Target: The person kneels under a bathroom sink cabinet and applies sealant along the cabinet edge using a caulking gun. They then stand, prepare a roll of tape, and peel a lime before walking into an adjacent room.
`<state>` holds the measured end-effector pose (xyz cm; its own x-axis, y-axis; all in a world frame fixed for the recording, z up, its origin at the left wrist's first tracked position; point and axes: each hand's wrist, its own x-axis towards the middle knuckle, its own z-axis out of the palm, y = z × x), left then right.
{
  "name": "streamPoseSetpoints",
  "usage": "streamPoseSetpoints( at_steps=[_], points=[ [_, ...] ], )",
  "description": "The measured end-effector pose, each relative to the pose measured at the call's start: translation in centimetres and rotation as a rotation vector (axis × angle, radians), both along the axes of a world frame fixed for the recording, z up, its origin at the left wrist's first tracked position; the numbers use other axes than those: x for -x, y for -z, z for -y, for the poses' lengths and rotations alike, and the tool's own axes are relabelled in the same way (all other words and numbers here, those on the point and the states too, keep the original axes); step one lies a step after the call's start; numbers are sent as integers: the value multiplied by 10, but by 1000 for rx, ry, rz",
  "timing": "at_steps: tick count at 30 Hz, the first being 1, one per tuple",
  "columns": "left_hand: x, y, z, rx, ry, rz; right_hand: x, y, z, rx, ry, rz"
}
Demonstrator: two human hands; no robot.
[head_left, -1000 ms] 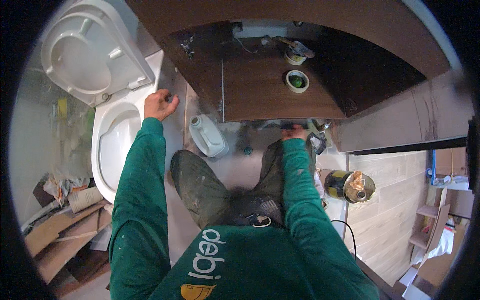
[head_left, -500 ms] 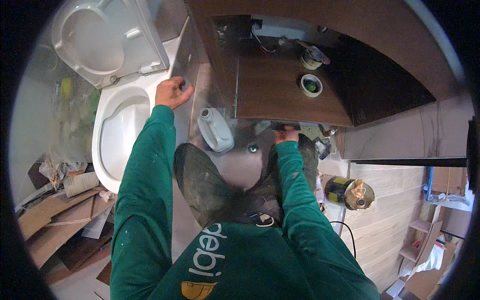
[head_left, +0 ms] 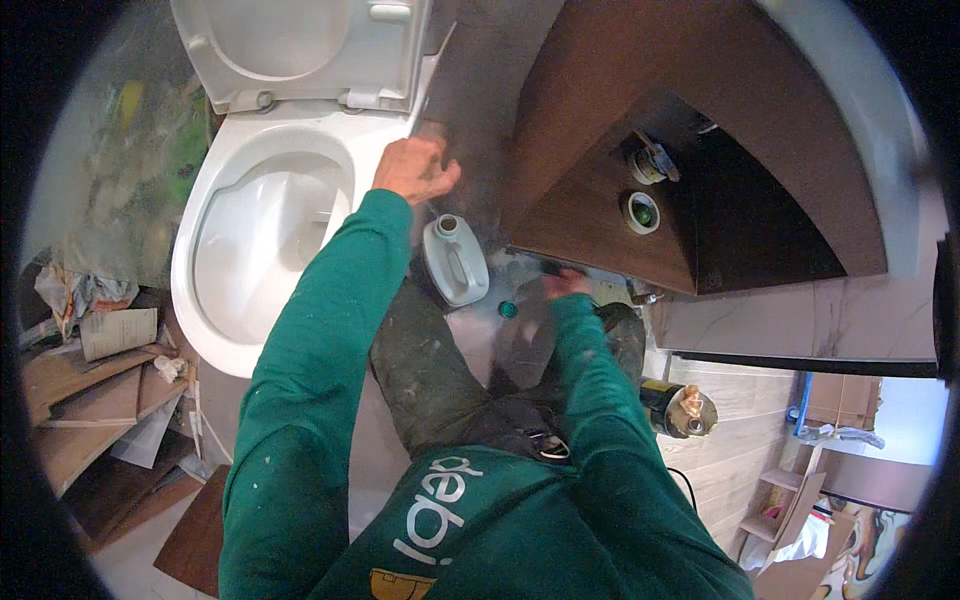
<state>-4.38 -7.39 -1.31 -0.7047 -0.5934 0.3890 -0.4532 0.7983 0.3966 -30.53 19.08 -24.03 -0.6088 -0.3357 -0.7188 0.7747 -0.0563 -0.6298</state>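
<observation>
At the right edge of a white toilet bowl (head_left: 185,300) is my left hand (head_left: 415,170), loosely curled with thumb and fingers apart and nothing visible in it. My right hand (head_left: 567,284) is by the lower front edge of a dark brown cabinet (head_left: 590,225). Its fingers close around something dark and partly hidden that I cannot make out; motion smears them. Between my hands a white plastic jug (head_left: 456,262) with a handle stands uncapped on the floor. A small green cap (head_left: 508,310) lies near my knees.
A roll of tape (head_left: 641,213) and a small tub (head_left: 648,166) with a tool across it sit in the cabinet. The toilet lid (head_left: 290,50) is raised. Cardboard and wood scraps (head_left: 105,395) lie at left. A black and yellow can (head_left: 680,408) stands at right.
My view has shifted left, so the toilet and jug appear farther right. Both hands remain near the same places, the left by the toilet, the right by the cabinet's lower edge.
</observation>
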Motion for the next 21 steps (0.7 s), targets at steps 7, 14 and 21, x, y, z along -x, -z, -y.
streamPoseSetpoints(
  at_steps=[7, 14, 21],
  points=[
    [3, 9, 6, 72, 65, 181, -47, 32, -37, -966, -1056, -1218],
    [5, 3, 3, 76, 49, 173, 29, -102, -176, -206, 164, -169],
    [9, -18, -6, -52, -88, 107, 8, -115, -235, -285, 275, -183]
  ],
)
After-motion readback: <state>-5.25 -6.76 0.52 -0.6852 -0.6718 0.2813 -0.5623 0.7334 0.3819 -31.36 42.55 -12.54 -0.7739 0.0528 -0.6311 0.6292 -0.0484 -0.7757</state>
